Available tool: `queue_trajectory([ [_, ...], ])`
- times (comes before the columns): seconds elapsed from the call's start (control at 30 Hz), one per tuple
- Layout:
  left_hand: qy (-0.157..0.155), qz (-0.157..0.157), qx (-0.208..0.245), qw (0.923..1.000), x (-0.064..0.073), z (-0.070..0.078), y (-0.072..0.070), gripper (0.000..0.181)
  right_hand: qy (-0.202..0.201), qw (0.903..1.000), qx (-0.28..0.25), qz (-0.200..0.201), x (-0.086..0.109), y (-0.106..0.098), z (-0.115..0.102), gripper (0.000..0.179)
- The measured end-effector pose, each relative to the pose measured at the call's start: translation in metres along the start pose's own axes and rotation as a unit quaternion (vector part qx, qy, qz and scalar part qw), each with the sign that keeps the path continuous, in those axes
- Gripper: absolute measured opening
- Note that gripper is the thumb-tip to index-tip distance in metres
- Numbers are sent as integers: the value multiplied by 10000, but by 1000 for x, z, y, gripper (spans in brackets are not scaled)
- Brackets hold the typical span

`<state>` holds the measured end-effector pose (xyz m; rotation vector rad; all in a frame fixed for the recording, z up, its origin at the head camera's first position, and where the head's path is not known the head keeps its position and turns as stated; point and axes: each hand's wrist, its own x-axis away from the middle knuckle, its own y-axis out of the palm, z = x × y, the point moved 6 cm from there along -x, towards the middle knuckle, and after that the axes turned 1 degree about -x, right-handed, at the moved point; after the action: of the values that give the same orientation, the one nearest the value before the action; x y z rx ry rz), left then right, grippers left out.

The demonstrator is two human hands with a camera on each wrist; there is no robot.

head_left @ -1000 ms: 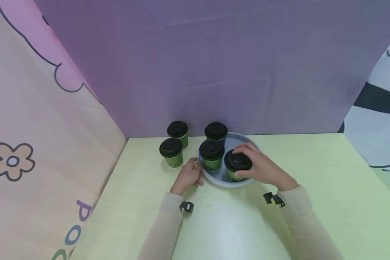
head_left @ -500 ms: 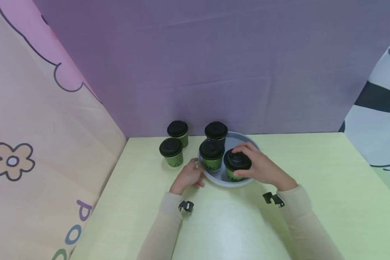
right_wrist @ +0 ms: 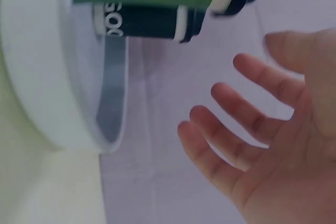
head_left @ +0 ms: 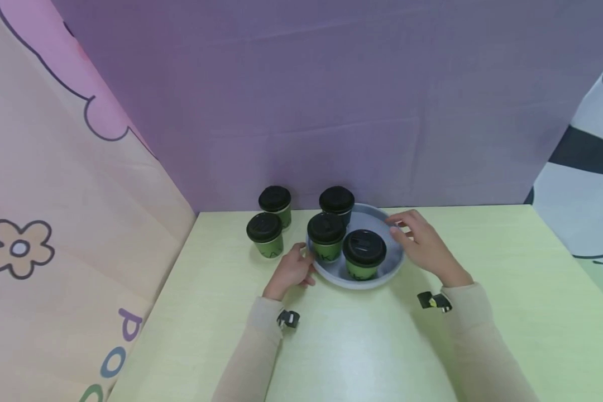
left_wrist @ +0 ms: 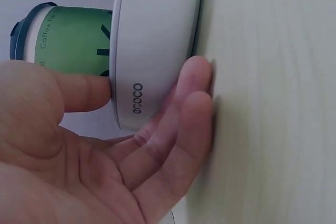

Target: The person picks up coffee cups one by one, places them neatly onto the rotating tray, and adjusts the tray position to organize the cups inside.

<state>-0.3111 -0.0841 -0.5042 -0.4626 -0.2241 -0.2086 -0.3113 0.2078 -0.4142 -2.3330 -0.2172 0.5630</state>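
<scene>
A round pale grey tray (head_left: 396, 258) bears three lidded paper coffee cups. The front green cup (head_left: 362, 269) stands upright on it, beside a left green cup (head_left: 326, 251); a dark cup (right_wrist: 149, 23) stands at the back, partly hidden in the head view. My left hand (head_left: 292, 268) holds the tray's left edge, its thumb (left_wrist: 86, 92) at the rim and its fingers (left_wrist: 194, 124) bent against the lower side. Over the tray's right rim hovers my right hand (head_left: 424, 245), fingers spread and loosely bent, holding nothing, apart from the front cup.
Left of the tray, two more green cups with black lids, a nearer one (head_left: 264, 237) and a farther one (head_left: 276, 205), stand on the pale table (head_left: 331, 346). A purple cloth backdrop (head_left: 301, 123) rises behind the table's back edge; printed cloth (head_left: 80, 223) hangs at the left.
My right hand has let go of the front cup and moved right and slightly back. The front cup now sits on the tray slightly farther left. My left hand stays at the tray's edge.
</scene>
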Motion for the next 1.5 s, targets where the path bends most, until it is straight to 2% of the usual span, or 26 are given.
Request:
queue_trajectory([
  [0.17, 59, 172, -8, 9998, -2, -2, -2, 56, 316, 9994, 53, 123, 1, -3, 19, 26],
  [0.4, 87, 277, 34, 9996, -1, -3, -5, 52, 812, 9958, 396, -143, 4, 1, 46, 24],
  [0.63, 89, 379, -211, 9990, -3, -2, -6, 57, 1003, 9930, 504, -365, 7, 7, 65, 23],
  [0.93, 500, 834, -733, 9926, 11, 20, -24, 61, 1302, 9887, 248, -700, 11, 16, 81, 26],
  [1.03, 551, 980, -828, 9902, 17, 28, -31, 57, 1332, 9879, 172, -778, 11, 17, 84, 28],
  [1.13, 741, 1153, -901, 9864, 21, 36, -39, 48, 1351, 9874, 85, -822, 11, 19, 86, 28],
  [1.23, 1126, 1427, -815, 9800, 26, 44, -48, 36, 1384, 9869, -34, -826, 12, 20, 87, 27],
  [1.33, 1627, 1851, -621, 9672, 30, 52, -60, 27, 1437, 9857, -191, -860, 12, 21, 88, 27],
  [1.4, 1972, 2188, -416, 9547, 33, 55, -68, 21, 1478, 9844, -307, -906, 13, 22, 89, 26],
  [1.5, 2415, 2767, -184, 9299, 36, 57, -81, 15, 1505, 9825, -476, -986, 14, 22, 92, 25],
])
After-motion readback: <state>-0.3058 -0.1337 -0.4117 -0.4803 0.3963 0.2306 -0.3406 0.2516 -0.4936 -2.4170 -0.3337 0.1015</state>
